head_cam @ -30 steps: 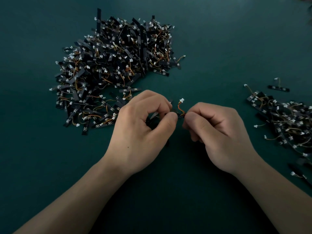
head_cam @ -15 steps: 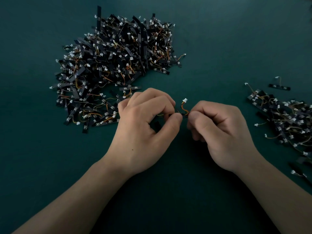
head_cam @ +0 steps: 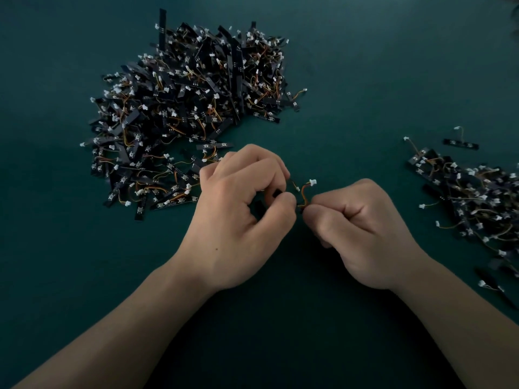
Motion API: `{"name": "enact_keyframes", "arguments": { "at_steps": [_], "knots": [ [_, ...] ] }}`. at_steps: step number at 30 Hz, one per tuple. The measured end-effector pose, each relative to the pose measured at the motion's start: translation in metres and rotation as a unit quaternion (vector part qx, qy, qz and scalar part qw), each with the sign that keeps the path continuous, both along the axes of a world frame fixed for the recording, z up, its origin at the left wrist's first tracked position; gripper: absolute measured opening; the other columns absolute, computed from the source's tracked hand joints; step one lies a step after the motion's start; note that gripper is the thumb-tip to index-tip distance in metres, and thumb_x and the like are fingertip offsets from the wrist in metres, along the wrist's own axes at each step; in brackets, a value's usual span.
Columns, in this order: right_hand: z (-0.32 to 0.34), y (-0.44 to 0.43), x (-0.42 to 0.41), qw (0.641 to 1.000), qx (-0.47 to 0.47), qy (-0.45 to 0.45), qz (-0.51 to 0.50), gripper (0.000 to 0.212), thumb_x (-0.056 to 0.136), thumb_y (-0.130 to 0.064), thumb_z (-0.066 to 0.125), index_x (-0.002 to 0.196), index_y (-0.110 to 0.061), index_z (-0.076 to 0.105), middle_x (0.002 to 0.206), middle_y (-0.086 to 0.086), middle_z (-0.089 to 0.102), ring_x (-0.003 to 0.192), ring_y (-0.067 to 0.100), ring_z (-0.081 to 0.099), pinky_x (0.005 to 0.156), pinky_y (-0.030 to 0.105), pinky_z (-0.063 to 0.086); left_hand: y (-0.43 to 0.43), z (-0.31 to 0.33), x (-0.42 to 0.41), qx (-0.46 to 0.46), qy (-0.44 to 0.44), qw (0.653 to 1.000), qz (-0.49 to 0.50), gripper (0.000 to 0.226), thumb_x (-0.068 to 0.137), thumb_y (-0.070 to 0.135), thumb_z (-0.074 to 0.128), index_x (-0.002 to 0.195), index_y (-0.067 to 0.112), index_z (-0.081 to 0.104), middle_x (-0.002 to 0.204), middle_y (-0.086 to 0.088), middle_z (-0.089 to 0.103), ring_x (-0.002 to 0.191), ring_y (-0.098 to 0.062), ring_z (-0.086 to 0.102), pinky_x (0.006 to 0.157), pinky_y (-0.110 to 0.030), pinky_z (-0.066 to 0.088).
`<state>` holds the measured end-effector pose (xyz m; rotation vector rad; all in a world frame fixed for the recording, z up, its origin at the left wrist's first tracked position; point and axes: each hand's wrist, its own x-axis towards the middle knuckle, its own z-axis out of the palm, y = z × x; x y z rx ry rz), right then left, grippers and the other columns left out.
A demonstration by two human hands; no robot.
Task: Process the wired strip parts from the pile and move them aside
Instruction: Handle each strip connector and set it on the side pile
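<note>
Two heaps of wired strip parts lie on the dark green desk (head_cam: 365, 66): a large pile (head_cam: 191, 108) at the far left, too tangled to count, and a smaller heap (head_cam: 471, 200) at the right edge, with one lone strip (head_cam: 460, 144) lying just beyond it. Between them, two bare hands meet over the desk, sharing a single part (head_cam: 302, 195) whose orange wire loops upward to a white connector.

Compared with a second ago, the hands sit slightly farther toward the right, and the wire loop stands more upright between them.

The left hand (head_cam: 238, 220) is curled, knuckles up, its fingers (head_cam: 283, 202) pinched on the black strip end. The right hand (head_cam: 362, 234) is balled into a loose fist, thumb and forefinger clamped on the wire's base. Both forearms angle in from the lower corners.
</note>
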<state>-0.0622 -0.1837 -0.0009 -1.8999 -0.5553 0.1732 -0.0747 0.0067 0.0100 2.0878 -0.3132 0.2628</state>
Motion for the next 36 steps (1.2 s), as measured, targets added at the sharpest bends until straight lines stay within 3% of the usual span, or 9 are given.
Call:
{"name": "enact_keyframes", "arguments": {
  "at_steps": [7,10,11,13,16,21,28,32,36],
  "knots": [
    [0.000,0.000,-0.005,0.976,0.062,-0.179,-0.110,0.046,0.106,-0.022,0.050,0.061,-0.012,0.054,0.054,-0.002,0.041,0.047,0.014,0.042,0.049,0.024,0.033,0.001,0.000,0.001,0.003,-0.014,0.999,0.032,0.017,0.096,0.030,0.051,0.088,0.023,0.064,0.105,0.012,0.064,0.108,-0.020,0.062,0.101,-0.056,0.041],
    [-0.004,0.000,-0.001,0.945,0.121,-0.235,-0.191,0.043,0.116,-0.033,0.038,0.110,-0.002,0.067,0.069,-0.006,0.058,0.055,0.012,0.052,0.059,0.033,0.045,0.001,-0.007,0.002,0.100,-0.010,0.993,0.063,0.011,0.095,0.030,0.059,0.094,0.031,0.070,0.115,0.018,0.060,0.117,-0.008,0.054,0.108,-0.033,0.027],
    [-0.006,0.000,0.002,0.948,0.133,-0.220,-0.190,0.042,0.116,-0.029,0.038,0.142,0.001,0.052,0.078,-0.005,0.064,0.055,0.009,0.052,0.058,0.031,0.045,0.000,-0.010,0.002,0.144,-0.006,0.988,0.060,0.012,0.095,0.032,0.060,0.096,0.033,0.072,0.119,0.019,0.059,0.120,-0.009,0.051,0.105,-0.031,0.024],
    [-0.009,0.000,0.006,0.959,0.132,-0.181,-0.173,0.060,0.114,-0.020,0.039,0.166,-0.003,0.014,0.093,-0.006,0.070,0.054,0.010,0.052,0.057,0.023,0.044,-0.001,-0.014,0.001,0.208,-0.002,0.977,0.048,0.016,0.095,0.034,0.060,0.100,0.035,0.075,0.124,0.019,0.061,0.124,-0.012,0.050,0.102,-0.036,0.021],
    [-0.011,-0.001,0.006,0.969,0.120,-0.153,-0.154,0.062,0.113,-0.018,0.042,0.166,0.000,0.017,0.098,-0.007,0.072,0.060,0.008,0.058,0.061,0.016,0.045,-0.002,-0.014,0.000,0.229,-0.014,0.972,0.044,0.019,0.096,0.032,0.061,0.103,0.033,0.078,0.123,0.020,0.067,0.121,-0.014,0.054,0.100,-0.039,0.021],
    [-0.012,0.000,0.006,0.978,0.062,-0.108,-0.166,0.027,0.105,-0.015,0.057,0.132,-0.017,0.065,0.093,-0.007,0.073,0.067,0.013,0.063,0.064,0.018,0.048,-0.002,-0.012,0.000,0.205,-0.015,0.978,0.044,0.028,0.095,0.030,0.062,0.118,0.026,0.077,0.126,0.019,0.068,0.121,-0.012,0.057,0.104,-0.041,0.026],
    [-0.005,0.004,0.007,0.990,-0.029,-0.059,-0.123,0.022,0.102,-0.023,0.064,0.121,-0.028,0.074,0.097,-0.014,0.072,0.084,0.010,0.067,0.072,0.012,0.046,0.001,-0.006,0.002,0.024,-0.070,0.997,0.031,0.017,0.091,0.013,0.077,0.101,0.026,0.077,0.101,0.024,0.072,0.100,-0.005,0.069,0.095,-0.047,0.052],
    [-0.002,0.005,0.005,0.990,-0.046,-0.062,-0.121,0.015,0.103,-0.025,0.064,0.105,-0.030,0.077,0.084,-0.019,0.071,0.077,0.005,0.067,0.065,0.008,0.042,0.001,-0.009,0.003,-0.022,-0.009,0.999,0.021,0.043,0.088,0.008,0.081,0.123,0.025,0.062,0.094,0.015,0.072,0.094,-0.015,0.068,0.085,-0.026,0.052],
    [-0.001,0.006,0.005,0.991,-0.050,-0.064,-0.111,0.018,0.103,-0.023,0.062,0.109,-0.027,0.079,0.090,-0.020,0.074,0.087,0.005,0.071,0.072,0.011,0.045,0.002,-0.009,0.003,0.000,0.000,1.000,0.027,0.047,0.091,0.015,0.077,0.135,0.026,0.065,0.097,0.017,0.071,0.094,-0.016,0.067,0.083,-0.028,0.053]
  ]
}}
